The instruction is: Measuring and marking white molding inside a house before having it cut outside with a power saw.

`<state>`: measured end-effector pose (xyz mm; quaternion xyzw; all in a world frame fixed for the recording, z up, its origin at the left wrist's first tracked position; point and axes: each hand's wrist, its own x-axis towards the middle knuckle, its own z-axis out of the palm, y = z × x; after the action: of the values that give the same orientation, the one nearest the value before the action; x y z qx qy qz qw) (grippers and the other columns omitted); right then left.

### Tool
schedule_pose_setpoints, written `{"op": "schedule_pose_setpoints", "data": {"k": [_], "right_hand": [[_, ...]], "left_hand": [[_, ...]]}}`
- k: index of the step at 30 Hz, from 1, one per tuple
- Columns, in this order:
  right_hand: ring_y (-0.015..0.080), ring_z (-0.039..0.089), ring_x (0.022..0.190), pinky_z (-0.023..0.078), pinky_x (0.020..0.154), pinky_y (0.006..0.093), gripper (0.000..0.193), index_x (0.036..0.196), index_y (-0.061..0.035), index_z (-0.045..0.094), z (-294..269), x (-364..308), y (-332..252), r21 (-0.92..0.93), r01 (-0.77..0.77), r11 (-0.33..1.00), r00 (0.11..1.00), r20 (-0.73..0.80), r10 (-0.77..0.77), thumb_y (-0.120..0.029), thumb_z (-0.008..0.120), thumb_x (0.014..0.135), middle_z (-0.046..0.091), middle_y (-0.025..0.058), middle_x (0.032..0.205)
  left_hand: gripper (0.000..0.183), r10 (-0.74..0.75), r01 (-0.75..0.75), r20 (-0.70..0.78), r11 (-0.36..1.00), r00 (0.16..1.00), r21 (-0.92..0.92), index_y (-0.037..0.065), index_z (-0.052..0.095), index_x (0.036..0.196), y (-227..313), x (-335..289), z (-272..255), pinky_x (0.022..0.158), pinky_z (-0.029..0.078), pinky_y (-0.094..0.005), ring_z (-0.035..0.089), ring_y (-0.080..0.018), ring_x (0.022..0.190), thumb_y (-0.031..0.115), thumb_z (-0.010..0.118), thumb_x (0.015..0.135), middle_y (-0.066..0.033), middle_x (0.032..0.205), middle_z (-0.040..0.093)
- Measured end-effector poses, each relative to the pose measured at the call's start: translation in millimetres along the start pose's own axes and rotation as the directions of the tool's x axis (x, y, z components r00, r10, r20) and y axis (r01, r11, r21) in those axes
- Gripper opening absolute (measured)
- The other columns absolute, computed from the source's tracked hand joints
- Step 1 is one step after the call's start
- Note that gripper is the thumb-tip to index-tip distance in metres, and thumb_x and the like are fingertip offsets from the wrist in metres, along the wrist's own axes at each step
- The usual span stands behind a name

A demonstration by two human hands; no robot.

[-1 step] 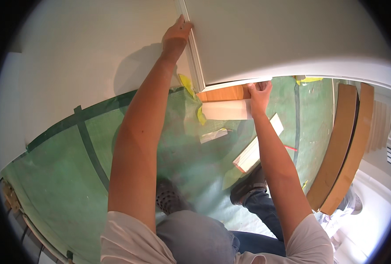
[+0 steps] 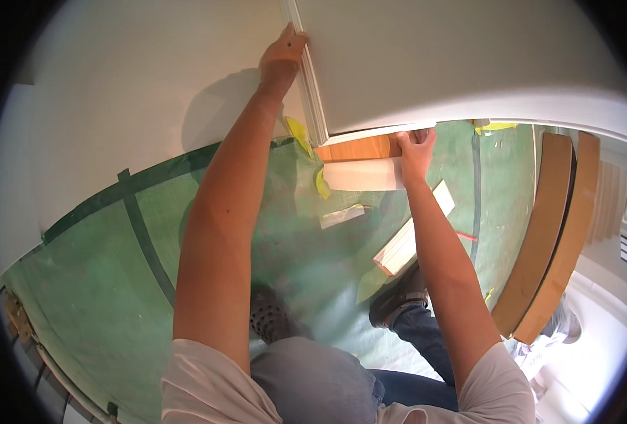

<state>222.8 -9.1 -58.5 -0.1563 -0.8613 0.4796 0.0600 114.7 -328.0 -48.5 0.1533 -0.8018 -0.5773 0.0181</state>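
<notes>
A large white panel [image 2: 469,63] stands upright in front of me, with a narrow white moulded strip [image 2: 312,92] along its left edge. My left hand [image 2: 283,55] reaches high and grips that strip edge. My right hand [image 2: 416,152] holds the panel's lower edge, fingers hooked under it. Just left of the right hand, a wooden block [image 2: 359,148] sits under the panel's corner, with a white block [image 2: 363,174] below it. Both arms are stretched out.
Green floor sheeting [image 2: 115,283] with dark tape lines covers the floor. On it lie a long white trim piece [image 2: 412,230] and a small white offcut [image 2: 341,215]. Curved wooden boards [image 2: 546,233] lean at the right. My shoes [image 2: 398,300] are below.
</notes>
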Motion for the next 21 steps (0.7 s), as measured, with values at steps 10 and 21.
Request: {"op": "schedule_pose_setpoints", "data": {"k": [10, 21], "right_hand": [[0.0278, 0.04, 0.129, 0.032, 0.108, 0.0373, 0.091, 0.138, 0.0037, 0.024, -2.7, 9.7, 13.3, 0.013, 0.038, 0.999, 0.999, -0.014, -0.038, -0.031, 0.079, 0.074, 0.039, 0.019, 0.138], [0.0277, 0.042, 0.126, 0.035, 0.106, 0.0378, 0.088, 0.136, 0.0035, 0.028, 4.5, 3.3, 9.8, 0.065, 0.039, 0.997, 0.998, -0.047, -0.036, -0.028, 0.081, 0.072, 0.042, 0.018, 0.134]], "left_hand": [[0.059, 0.266, -0.267, 0.128, 0.964, 0.955, -0.011, 0.014, 0.037, 0.142, -17.9, -80.7, 4.8, 0.104, 0.036, -0.0365, 0.04, -0.0308, 0.13, 0.045, 0.048, 0.093, -0.0166, 0.143, 0.04], [0.098, 0.349, -0.382, 0.368, 0.924, 0.862, 0.019, 0.02, 0.026, 0.147, -17.8, -122.9, -24.3, 0.108, 0.036, -0.0396, 0.03, -0.0311, 0.137, 0.031, 0.081, 0.066, -0.0154, 0.153, 0.019]]}}
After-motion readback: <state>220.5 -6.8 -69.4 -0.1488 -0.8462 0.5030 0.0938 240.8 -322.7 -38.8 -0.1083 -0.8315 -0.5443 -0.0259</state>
